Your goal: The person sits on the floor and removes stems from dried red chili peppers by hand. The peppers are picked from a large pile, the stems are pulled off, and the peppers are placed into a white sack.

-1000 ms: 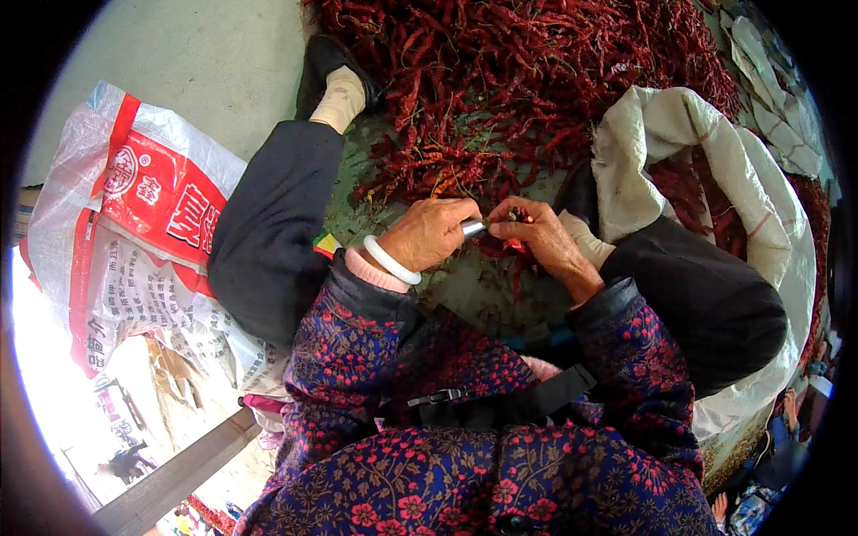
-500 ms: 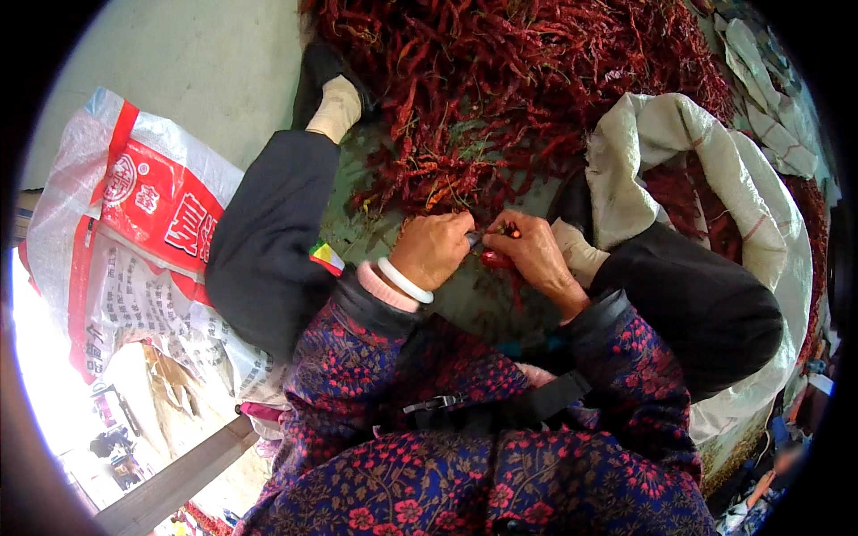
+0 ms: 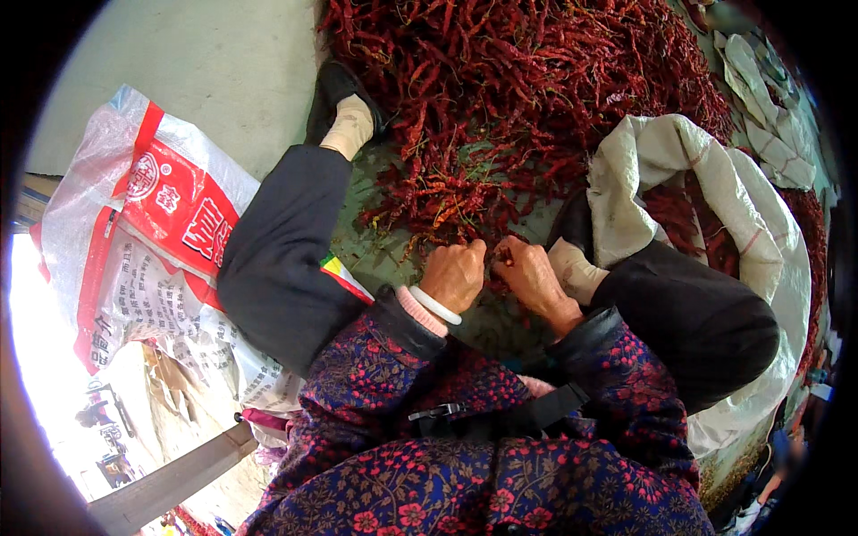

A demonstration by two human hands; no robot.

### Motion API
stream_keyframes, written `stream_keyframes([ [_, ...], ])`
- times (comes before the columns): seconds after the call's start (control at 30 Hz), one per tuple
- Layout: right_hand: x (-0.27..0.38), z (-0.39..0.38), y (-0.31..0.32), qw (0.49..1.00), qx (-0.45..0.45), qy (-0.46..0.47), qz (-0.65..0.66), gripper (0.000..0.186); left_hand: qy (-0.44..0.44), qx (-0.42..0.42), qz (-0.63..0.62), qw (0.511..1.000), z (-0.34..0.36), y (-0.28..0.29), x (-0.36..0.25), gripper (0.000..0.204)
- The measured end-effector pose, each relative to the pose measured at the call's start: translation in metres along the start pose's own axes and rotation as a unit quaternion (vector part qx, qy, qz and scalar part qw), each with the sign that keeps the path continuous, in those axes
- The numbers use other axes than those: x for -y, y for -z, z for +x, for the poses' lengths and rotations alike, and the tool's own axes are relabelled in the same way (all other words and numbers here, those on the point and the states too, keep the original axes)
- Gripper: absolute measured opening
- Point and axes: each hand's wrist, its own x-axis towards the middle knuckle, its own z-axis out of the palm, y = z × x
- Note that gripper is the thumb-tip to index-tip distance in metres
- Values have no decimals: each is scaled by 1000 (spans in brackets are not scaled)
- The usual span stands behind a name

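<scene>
A large heap of dried red chili peppers (image 3: 536, 89) spreads across the floor in front of me. My left hand (image 3: 454, 273), with a white bangle on its wrist, is closed at the near edge of the heap, fingertips pinched. What it holds is hidden. Almost touching it is my right hand (image 3: 534, 275), its fingers curled round dried chili peppers (image 3: 504, 260), of which only a little red shows. On my right, an open white woven sack (image 3: 639, 138) with its rim rolled down holds more red peppers.
A white and red printed sack (image 3: 174, 210) lies left of my outstretched left leg (image 3: 286, 259). My bent right leg (image 3: 693, 313) rests against the white sack. Folded pale sacks (image 3: 778, 134) lie at the far right. A wooden bar (image 3: 174, 482) is at the lower left.
Both hands sit slightly lower in the view, the left also a little to the right. A grey tip and dark red pepper seen between the fingers earlier are now mostly hidden.
</scene>
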Motion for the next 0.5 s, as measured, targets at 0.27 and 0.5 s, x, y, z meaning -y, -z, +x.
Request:
stream_keyframes([
  [0.27,-3,0,1,992,67,-39,-98,23,-4,-12,-5,1000,-6,0,-8,5],
  [0.5,-38,-10,-25,991,11,5,-133,21,-8,-37,53,998,-6,-18,-15,5],
])
